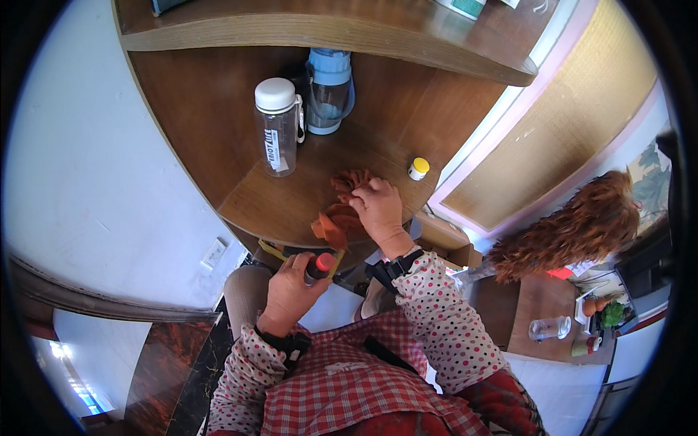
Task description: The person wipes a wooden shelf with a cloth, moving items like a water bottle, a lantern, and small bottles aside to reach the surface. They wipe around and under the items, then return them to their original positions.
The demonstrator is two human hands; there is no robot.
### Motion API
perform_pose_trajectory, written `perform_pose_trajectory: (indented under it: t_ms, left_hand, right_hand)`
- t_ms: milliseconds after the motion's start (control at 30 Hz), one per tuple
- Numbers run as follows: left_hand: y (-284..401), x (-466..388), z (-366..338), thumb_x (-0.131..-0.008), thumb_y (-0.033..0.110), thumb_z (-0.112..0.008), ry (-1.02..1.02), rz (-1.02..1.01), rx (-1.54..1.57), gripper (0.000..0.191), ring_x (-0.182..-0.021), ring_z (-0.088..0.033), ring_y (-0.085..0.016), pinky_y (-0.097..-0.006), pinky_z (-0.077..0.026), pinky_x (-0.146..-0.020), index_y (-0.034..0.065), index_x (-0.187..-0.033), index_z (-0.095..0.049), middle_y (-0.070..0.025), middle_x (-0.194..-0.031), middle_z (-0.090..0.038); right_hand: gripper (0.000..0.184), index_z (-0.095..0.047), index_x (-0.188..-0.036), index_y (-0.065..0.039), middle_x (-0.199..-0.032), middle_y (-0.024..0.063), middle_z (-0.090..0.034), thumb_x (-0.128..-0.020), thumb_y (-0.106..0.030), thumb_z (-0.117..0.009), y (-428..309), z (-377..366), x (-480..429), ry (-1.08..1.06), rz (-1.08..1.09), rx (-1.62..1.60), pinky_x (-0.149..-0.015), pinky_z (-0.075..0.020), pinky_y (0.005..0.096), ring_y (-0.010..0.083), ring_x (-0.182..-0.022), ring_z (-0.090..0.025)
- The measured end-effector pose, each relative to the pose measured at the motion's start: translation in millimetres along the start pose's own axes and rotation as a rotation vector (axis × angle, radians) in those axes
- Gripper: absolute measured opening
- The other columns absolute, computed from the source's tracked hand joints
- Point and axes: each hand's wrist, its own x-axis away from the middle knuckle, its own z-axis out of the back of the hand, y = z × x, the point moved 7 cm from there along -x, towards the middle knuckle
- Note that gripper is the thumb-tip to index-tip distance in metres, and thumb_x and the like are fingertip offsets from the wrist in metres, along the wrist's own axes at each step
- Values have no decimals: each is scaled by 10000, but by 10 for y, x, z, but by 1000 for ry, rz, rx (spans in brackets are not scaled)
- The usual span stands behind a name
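Observation:
My left hand (294, 291) is closed around a small dark bottle with a red cap (324, 264), held in front of the shelf's front edge. My right hand (379, 210) grips a crumpled orange-brown cloth (334, 224) on the wooden corner shelf (256, 210). Part of the cloth hangs over the front edge, and the fingers hide some of it. Behind the cloth stand a clear bottle with a white lid (276, 128) and a blue-lidded bottle with a strap (329, 92). To the right of the cloth sits a little white jar with a yellow lid (419, 169).
A curved upper shelf (327, 35) overhangs the bottles. Below the shelf at right is an open cardboard box (444, 237). A brown feather duster (567, 226) sticks out at the right. Farther right, a wooden cabinet top (537, 305) carries a clear plastic container (549, 328).

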Motion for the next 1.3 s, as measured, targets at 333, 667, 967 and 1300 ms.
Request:
perform_pose_trajectory:
  t_ms: [333,667,967,1300]
  left_hand:
    - [110,-92,36,-776,213,-856,24,5,156,512,-1009,-711,-375,-430,-585,-856,51,-1213,-643,-171,-1101,-714]
    - [53,-32,23,-773,224,-858,46,-52,68,547,-963,-741,-312,-375,-587,-825,45,-1244,-647,-174,-1057,-739]
    - [-52,-31,34,-785,229,-849,32,-6,86,500,-974,-713,-375,-434,-587,-807,50,-1202,-642,-167,-1072,-717]
    - [-155,-47,106,-779,222,-861,42,51,110,538,-975,-725,-342,-399,-579,-841,10,-1222,-641,-188,-1078,-726]
  right_hand:
    - [146,-750,-1043,6,-917,-25,-686,-985,-103,-673,840,73,11,99,-636,-1008,-815,-474,225,61,-873,-602]
    - [165,-740,-1095,-46,-974,64,-721,-934,-68,-714,616,240,-27,245,-388,-425,-837,-533,319,193,-931,-678]
    - [281,-749,-1076,-122,-1100,74,-693,-824,-247,-748,-662,-48,160,-232,390,-170,-861,-557,427,312,-1067,-651]
    - [145,-699,-1010,-46,-915,27,-690,-1006,-190,-682,462,21,-302,-31,-550,-983,-819,-524,271,115,-866,-639]
